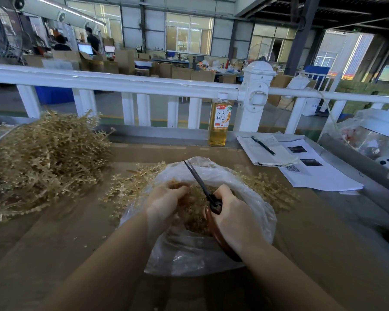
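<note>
A clear plastic bag (189,250) lies open on the brown table (54,243), holding small tan plant bits. My right hand (236,221) grips red-handled scissors (199,180), whose dark blades point up and away over the bag. My left hand (166,200), in a thin clear glove, pinches a tan sprig (177,185) above the bag's mouth, just left of the blades. More tan sprigs (130,187) lie around the bag on both sides.
A big heap of dried tan branches (43,158) fills the left of the table. A bottle of amber drink (219,122) stands at the far edge by a white railing (121,83). A notebook with a pen (264,147) and printed sheets (319,176) lie at right.
</note>
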The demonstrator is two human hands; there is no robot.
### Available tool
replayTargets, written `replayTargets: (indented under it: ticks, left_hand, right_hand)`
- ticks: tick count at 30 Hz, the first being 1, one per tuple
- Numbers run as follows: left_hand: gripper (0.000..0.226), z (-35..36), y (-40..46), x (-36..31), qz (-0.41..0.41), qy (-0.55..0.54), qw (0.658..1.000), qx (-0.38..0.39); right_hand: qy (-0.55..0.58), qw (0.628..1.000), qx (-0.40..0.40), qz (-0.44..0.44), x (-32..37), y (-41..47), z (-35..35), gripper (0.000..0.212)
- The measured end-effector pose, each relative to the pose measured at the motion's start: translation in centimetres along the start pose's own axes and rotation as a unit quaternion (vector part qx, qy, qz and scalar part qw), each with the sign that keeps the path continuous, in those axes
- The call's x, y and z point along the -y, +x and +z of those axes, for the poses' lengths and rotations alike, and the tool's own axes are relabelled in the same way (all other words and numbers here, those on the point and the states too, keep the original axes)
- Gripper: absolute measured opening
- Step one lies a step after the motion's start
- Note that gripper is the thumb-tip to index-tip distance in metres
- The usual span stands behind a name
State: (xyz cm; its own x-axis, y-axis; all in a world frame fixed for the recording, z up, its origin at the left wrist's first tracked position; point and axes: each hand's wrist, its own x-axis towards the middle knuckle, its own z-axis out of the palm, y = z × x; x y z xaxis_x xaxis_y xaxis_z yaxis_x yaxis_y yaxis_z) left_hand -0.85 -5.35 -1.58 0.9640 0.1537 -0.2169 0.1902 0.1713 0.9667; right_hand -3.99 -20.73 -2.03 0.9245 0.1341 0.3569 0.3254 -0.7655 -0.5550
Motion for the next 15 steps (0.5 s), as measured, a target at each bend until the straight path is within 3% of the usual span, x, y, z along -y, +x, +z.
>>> replayTargets:
  ticks: [5, 8, 11, 15]
  left_hand:
    - [0.014, -0.1, -0.2, -0.2, -0.002, -0.091, 0.996, -0.018]
    - [0.018, -0.5, -0.8, -0.5, -0.022, -0.131, 0.99, 0.05]
    - [0.035, -0.8, -1.1, -0.5, -0.003, -0.09, 0.993, 0.071]
    - [0.039, -0.4, -1.4, -0.3, 0.039, -0.035, 0.998, 0.031]
  right_hand:
    - [-0.004, 1.0, 0.001, 0.002, 0.0, -0.1, 0.0, 0.019]
    - [-0.001, 1.0, -0.001, 0.007, -0.1, -0.3, 0.0, 0.02]
    - [0.002, 1.0, -0.005, 0.007, -0.1, -0.3, 0.0, 0.02]
    - [-0.003, 1.0, -0.004, 0.001, -0.1, -0.4, 0.0, 0.021]
